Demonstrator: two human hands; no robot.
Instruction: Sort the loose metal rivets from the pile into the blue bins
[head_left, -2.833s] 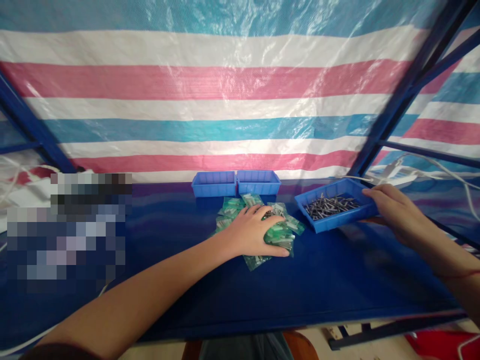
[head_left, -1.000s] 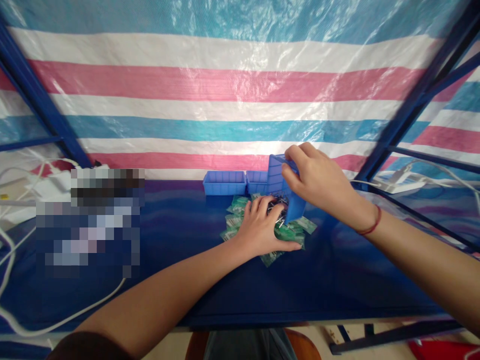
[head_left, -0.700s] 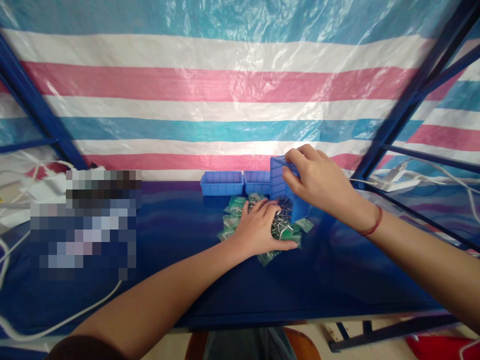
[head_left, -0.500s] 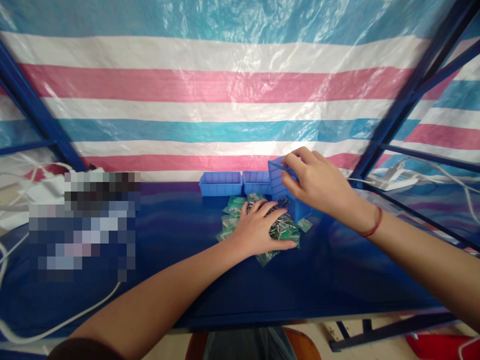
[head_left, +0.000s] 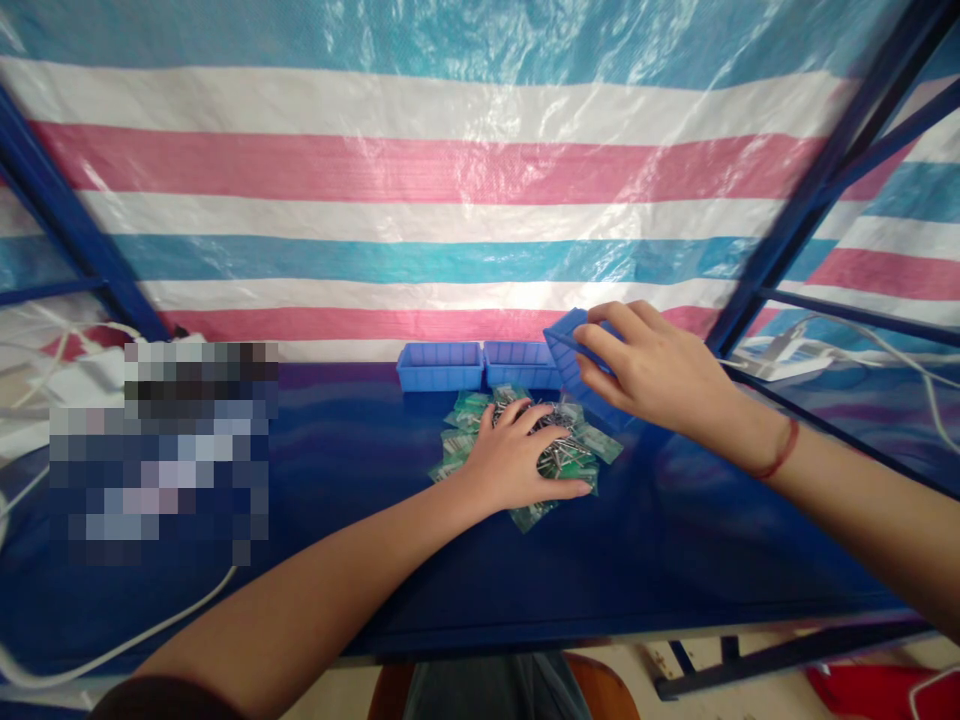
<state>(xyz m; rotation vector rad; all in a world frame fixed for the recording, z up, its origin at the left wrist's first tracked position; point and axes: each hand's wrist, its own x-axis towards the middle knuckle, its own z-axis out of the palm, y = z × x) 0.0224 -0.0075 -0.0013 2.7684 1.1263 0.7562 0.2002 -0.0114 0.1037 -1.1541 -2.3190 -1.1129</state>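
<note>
My left hand (head_left: 517,455) lies with spread fingers over a heap of loose metal screws (head_left: 564,450); the pieces are thin and silvery, some dark. Under and around them are small clear-and-green plastic packets (head_left: 532,515). My right hand (head_left: 637,355) grips a blue plastic bin (head_left: 574,350) by its edge, tilted, just to the right of the heap. The bin's inside is turned away and partly hidden by the hand. Two more blue bins, a left one (head_left: 440,367) and a right one (head_left: 521,365), stand upright behind the heap.
The dark blue table (head_left: 337,440) meets a striped plastic sheet (head_left: 450,170) at the back. White cables (head_left: 150,635) and blurred-out items (head_left: 172,450) lie at the left. Blue metal posts (head_left: 810,200) frame the sides. A power strip (head_left: 784,355) sits at the right.
My right hand and the blue bin have moved right, away from the heap, and the bin's tilt has changed. More packets and screws now show. My left hand has stayed in place.
</note>
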